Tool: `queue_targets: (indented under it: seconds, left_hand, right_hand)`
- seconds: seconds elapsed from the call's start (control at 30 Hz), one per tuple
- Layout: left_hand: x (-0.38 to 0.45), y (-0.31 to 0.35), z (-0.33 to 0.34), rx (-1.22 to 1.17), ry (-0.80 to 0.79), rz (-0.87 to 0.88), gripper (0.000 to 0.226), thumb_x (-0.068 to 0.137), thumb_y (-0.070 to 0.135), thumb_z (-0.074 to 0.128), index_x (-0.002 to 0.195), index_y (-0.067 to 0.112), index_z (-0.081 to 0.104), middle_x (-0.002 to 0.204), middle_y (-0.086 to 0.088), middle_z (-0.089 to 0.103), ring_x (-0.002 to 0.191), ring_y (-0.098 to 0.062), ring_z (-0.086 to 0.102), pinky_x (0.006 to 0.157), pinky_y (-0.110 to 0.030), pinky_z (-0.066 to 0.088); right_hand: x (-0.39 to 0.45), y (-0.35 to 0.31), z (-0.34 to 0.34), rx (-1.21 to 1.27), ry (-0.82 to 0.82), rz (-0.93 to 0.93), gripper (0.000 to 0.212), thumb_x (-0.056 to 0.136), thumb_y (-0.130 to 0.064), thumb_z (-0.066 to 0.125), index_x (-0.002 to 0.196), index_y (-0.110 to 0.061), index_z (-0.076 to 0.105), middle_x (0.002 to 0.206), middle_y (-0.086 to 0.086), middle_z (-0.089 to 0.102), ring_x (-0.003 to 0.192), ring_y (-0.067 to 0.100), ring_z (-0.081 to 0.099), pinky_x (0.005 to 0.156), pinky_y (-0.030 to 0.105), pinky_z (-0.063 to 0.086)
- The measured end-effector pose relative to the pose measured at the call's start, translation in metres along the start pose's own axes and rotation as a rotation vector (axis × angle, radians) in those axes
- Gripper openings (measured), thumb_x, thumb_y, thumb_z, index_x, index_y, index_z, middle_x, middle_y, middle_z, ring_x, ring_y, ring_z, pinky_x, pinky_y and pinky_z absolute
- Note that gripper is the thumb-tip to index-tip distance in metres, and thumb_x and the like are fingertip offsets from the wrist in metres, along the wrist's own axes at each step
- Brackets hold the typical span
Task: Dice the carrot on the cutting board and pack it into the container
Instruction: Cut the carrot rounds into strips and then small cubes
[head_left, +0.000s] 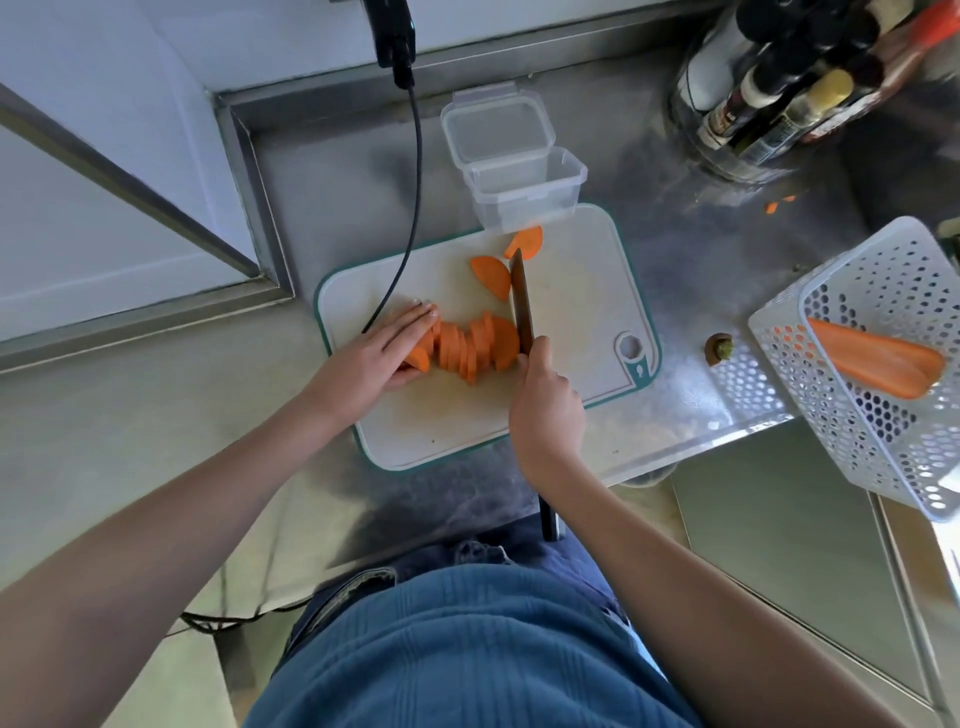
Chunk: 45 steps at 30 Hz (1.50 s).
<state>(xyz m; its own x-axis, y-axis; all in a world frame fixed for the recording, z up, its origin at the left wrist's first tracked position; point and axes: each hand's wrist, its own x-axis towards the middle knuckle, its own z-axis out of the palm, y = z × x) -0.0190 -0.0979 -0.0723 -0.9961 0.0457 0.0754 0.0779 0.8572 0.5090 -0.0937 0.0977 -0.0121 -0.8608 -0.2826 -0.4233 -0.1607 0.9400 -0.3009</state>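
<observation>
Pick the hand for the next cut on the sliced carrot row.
Right. The right hand already grips the knife, its blade beside the carrot slices on the cutting board. The left hand rests on the slices' far end, steadying them.

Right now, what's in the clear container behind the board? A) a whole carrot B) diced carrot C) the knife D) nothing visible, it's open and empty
D: the container stands open with its lid flipped back and no carrot inside, while the carrot slices lie on the cutting board, and the knife is in the right hand.
</observation>
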Motion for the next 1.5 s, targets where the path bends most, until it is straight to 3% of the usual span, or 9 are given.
queue_targets:
  seconds: [0.17,0.3,0.47,0.73,0.83,0.97,1.13,1.27,1.5]
  left_hand:
    - [0.001,-0.001,-0.003,0.064,-0.013,0.005,0.063,0.089,0.039,0.051,0.138,0.001,0.041,0.144,-0.016,0.04,0.135,-0.026,0.035,0.115,-0.034,0.022]
    - [0.015,0.016,-0.009,0.046,0.078,-0.023,0.054,0.096,0.034,0.042,0.138,0.0,0.041,0.147,-0.015,0.036,0.138,-0.024,0.03,0.114,-0.038,0.025]
    - [0.085,0.05,0.005,-0.034,0.1,-0.322,0.061,0.085,0.04,0.06,0.131,0.0,0.049,0.135,-0.015,0.049,0.128,-0.029,0.042,0.105,-0.038,0.037]
    - [0.125,0.075,0.021,0.006,0.077,-0.624,0.049,0.076,0.025,0.071,0.117,0.006,0.054,0.12,-0.013,0.045,0.115,-0.034,0.036,0.095,-0.034,0.033]
    - [0.124,0.079,0.017,0.01,0.068,-0.609,0.049,0.071,0.023,0.074,0.112,0.007,0.053,0.118,-0.015,0.043,0.113,-0.035,0.036,0.092,-0.037,0.035]
    - [0.111,0.091,0.021,-0.103,0.179,-0.509,0.046,0.063,0.011,0.076,0.1,0.005,0.049,0.107,-0.016,0.048,0.102,-0.031,0.043,0.082,-0.034,0.037]
    - [0.094,0.106,0.036,-0.089,0.04,-0.36,0.042,0.056,0.005,0.075,0.089,0.006,0.049,0.096,-0.011,0.048,0.081,-0.028,0.051,0.067,-0.036,0.043]
    - [0.085,0.098,0.03,0.005,0.026,-0.417,0.057,0.055,0.02,0.076,0.106,0.01,0.052,0.107,-0.01,0.051,0.097,-0.031,0.054,0.079,-0.046,0.047]
    - [0.065,0.085,0.021,-0.08,0.021,-0.507,0.073,0.062,0.016,0.079,0.129,0.01,0.05,0.124,-0.012,0.052,0.111,-0.033,0.052,0.091,-0.044,0.044]
  right_hand:
    - [0.001,0.009,-0.004,0.082,0.035,0.036,0.013,0.104,-0.028,0.026,0.096,-0.018,0.028,0.068,0.011,0.055,0.063,0.034,0.056,0.053,0.039,0.046]
    - [-0.002,0.029,-0.017,0.18,0.098,0.041,0.02,0.102,-0.036,0.025,0.091,-0.02,0.026,0.065,0.01,0.053,0.057,0.034,0.054,0.049,0.04,0.046]
    - [-0.002,0.049,-0.026,0.2,0.127,0.071,0.02,0.102,-0.033,0.027,0.097,-0.015,0.033,0.07,0.011,0.057,0.059,0.033,0.056,0.052,0.043,0.05]
    - [0.004,0.083,-0.038,0.173,0.105,0.072,0.024,0.102,-0.031,0.027,0.114,-0.012,0.036,0.069,0.011,0.056,0.055,0.03,0.053,0.045,0.033,0.041]
    - [0.008,0.094,-0.045,0.161,0.087,0.066,0.023,0.102,-0.029,0.028,0.114,-0.011,0.036,0.066,0.007,0.052,0.052,0.026,0.048,0.042,0.028,0.03]
    - [0.015,0.106,-0.056,0.188,0.061,0.013,0.016,0.102,-0.029,0.028,0.097,-0.014,0.032,0.071,0.012,0.055,0.058,0.033,0.053,0.046,0.033,0.038]
    - [0.027,0.115,-0.067,0.184,0.037,-0.062,0.019,0.102,-0.031,0.029,0.092,-0.015,0.031,0.067,0.008,0.052,0.053,0.026,0.049,0.041,0.029,0.032]
    - [0.036,0.12,-0.07,0.177,0.013,-0.093,0.019,0.102,-0.031,0.028,0.092,-0.016,0.031,0.067,0.011,0.053,0.055,0.03,0.051,0.043,0.03,0.034]
    - [0.041,0.112,-0.072,0.157,-0.02,-0.173,0.018,0.103,-0.031,0.028,0.092,-0.017,0.031,0.071,0.009,0.054,0.057,0.029,0.051,0.044,0.031,0.035]
